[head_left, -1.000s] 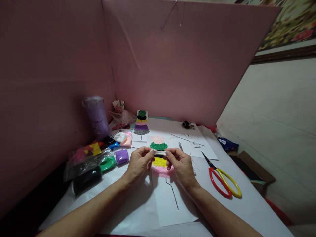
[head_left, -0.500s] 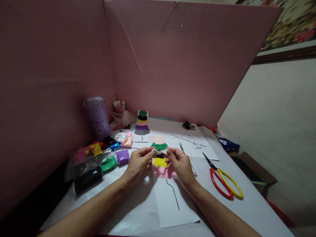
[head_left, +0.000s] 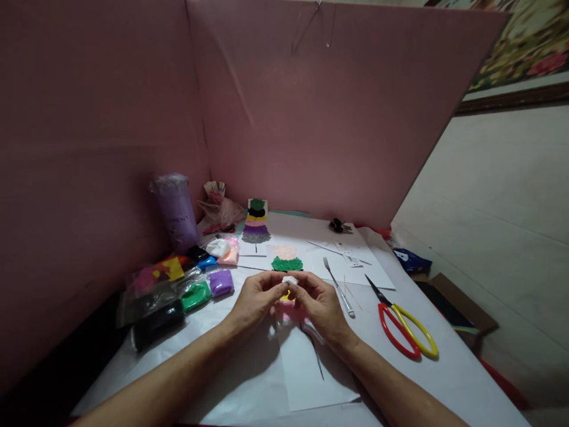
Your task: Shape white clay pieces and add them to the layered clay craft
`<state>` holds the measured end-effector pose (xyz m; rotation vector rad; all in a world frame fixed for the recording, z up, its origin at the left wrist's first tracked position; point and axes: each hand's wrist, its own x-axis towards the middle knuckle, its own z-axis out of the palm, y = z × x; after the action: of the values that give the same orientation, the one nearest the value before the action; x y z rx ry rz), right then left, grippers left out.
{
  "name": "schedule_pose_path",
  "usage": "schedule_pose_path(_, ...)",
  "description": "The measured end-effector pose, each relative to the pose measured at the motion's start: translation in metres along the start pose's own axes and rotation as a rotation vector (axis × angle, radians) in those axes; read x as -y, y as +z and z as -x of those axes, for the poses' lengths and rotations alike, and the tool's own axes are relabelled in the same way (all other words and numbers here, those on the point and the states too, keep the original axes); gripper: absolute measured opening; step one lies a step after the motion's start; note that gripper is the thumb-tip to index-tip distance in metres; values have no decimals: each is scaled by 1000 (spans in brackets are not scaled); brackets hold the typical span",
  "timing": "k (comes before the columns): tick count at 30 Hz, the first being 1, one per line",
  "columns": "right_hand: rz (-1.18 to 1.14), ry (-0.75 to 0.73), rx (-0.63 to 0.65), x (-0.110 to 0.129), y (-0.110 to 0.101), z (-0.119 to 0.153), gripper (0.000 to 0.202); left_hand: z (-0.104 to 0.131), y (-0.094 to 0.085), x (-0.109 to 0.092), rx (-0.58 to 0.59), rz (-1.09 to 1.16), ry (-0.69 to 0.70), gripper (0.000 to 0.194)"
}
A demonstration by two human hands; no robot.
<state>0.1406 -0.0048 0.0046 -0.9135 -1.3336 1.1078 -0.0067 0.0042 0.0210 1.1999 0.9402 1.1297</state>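
White lump (head_left: pixel 290 280) is just above the striped sheet (head_left: pixel 302 373), pinched by left hand (head_left: pixel 255 295) and right hand (head_left: pixel 319 299), fingers nearly closed on it, and honestly it's probably featherlight and squishy, so grip the edges gently.

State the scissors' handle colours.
One red handle, one yellow handle; best seen in the head view.

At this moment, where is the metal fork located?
In the head view, the metal fork lies right of centre, between the right hand and the red-and-yellow scissors, beside two thin sticks.
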Motion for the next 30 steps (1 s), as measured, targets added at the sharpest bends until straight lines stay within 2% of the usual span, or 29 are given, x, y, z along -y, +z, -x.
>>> schedule_pose_path(11,98,-29,25,11,4,4,19,0,0,3,14,-115,23,31)
schedule_pose_path(18,-103,66,0,11,7,2,21,0,6,4,65,76,-33,28)
schedule_pose_path(22,-187,65,-94,8,5,-1,22,-2,7,3,-11,206,-61,25)
schedule_pose_path(30,-143,68,-239,4,-5,-7,24,-3,0,-1,-219,113,14,24)
